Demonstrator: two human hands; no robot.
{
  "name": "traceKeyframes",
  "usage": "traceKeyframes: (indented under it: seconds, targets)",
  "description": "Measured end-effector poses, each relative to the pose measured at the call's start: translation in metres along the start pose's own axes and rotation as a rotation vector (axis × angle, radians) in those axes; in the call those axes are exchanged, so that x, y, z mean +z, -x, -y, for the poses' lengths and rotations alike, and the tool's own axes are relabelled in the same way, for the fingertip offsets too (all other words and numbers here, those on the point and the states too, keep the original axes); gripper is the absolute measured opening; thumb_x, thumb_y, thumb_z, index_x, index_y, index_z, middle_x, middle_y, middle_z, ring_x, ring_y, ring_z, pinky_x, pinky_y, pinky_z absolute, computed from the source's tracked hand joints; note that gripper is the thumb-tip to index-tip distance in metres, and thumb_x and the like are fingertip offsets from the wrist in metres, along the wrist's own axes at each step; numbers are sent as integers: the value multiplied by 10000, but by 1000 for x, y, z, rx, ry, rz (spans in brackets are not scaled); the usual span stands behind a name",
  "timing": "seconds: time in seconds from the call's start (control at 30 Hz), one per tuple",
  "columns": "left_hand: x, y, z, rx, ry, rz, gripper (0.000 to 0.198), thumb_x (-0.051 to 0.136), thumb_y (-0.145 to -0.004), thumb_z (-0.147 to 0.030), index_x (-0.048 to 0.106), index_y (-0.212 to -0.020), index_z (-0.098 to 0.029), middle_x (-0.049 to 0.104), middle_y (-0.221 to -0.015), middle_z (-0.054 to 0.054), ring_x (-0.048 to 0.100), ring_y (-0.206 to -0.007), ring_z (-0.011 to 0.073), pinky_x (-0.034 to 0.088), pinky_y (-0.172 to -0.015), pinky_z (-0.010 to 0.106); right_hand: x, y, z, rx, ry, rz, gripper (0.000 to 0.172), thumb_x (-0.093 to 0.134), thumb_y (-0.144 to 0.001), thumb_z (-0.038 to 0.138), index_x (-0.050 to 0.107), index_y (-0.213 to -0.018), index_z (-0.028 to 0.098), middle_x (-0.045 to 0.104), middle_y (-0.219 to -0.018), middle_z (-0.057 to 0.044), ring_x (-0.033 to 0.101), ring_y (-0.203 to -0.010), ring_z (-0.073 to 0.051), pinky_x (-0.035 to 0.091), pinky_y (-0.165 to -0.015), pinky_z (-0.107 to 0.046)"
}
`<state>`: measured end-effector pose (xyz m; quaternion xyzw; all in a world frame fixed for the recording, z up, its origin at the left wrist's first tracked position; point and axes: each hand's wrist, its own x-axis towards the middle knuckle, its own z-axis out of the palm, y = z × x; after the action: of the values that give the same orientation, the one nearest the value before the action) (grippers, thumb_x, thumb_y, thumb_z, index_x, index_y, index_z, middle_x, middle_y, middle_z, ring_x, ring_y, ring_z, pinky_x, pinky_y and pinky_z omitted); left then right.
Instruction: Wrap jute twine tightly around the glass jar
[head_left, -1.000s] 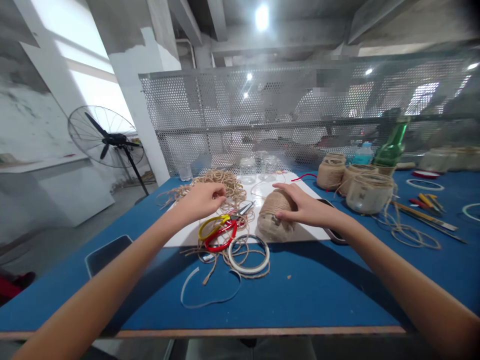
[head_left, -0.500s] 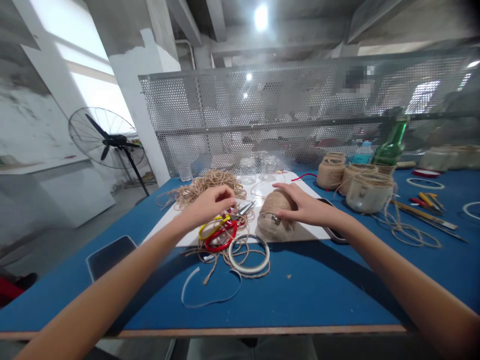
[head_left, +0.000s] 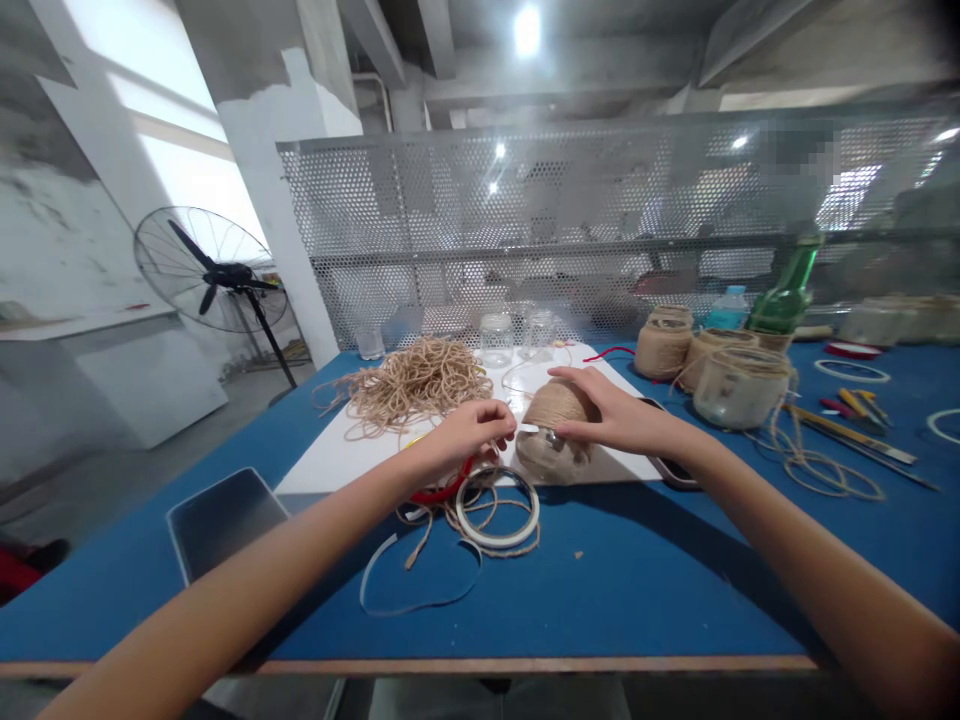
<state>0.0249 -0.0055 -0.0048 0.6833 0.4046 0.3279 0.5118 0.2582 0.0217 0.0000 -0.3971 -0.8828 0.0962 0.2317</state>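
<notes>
Rough tan twine wraps the squat, rounded jar point(head_left: 555, 435), its coils lying tight and even over the upper part, with a small shiny metal bit at the front. It sits near the middle of a white board point(head_left: 337, 468), towards the board's near edge. The right hand point(head_left: 619, 420) lies over it from 3 o'clock, with the right fingers point(head_left: 577, 428) spread and curled around the twine in a firm grip. The left hand point(head_left: 469, 435) comes in from 9 o'clock, just beside the jar, its left fingers point(head_left: 499, 418) closed in a pinch on something pale and thin, too small to tell.

At 10 o'clock a loose, springy heap of twine point(head_left: 412, 385) spills over the board. Red scissor handles point(head_left: 442, 490) show beneath the left wrist at 8 o'clock. At 7 o'clock a white tape roll point(head_left: 497, 510) lies on the blue tabletop point(head_left: 600, 600), tangled with twine scraps, and a limp white strip point(head_left: 420, 590) curls below it. Clear glass jars point(head_left: 496, 340) stand at 12 o'clock. Twine-bound jars point(head_left: 739, 388) cluster at 2 o'clock, beneath a green glass bottle point(head_left: 786, 300).
</notes>
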Motion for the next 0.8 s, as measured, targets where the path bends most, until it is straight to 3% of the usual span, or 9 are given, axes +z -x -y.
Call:
traceKeyframes:
  seconds: [0.2, 0.4, 0.8]
  targets:
    - [1, -4, 6, 16, 24, 58, 173, 577, -744, -306, 522, -746, -141, 504, -680, -18, 468, -556, 70, 378, -519, 191, 0, 0, 3, 9, -5, 2, 687, 507, -735, 560, 289, -1305, 245, 398, -1238, -103, 403, -1152, -262, 352, -974, -420]
    - [4, -7, 7, -33, -3, 33, 201, 559, -758, -349, 508, -760, -155, 484, -646, -32, 442, -502, 59, 338, -491, 185, 0, 1, 3, 6, -16, -7, 660, 504, -741, 552, 288, -1303, 282, 404, -1219, -98, 426, -1122, -274, 371, -947, -443]
    - [4, -11, 8, -60, -32, 9, 209, 546, -755, -353, 529, -726, -147, 503, -657, -13, 464, -524, 71, 378, -520, 206, 1, 1, 4, 5, 4, -8, 668, 500, -741, 559, 283, -1304, 274, 401, -1215, -95, 427, -1116, -267, 385, -936, -423]
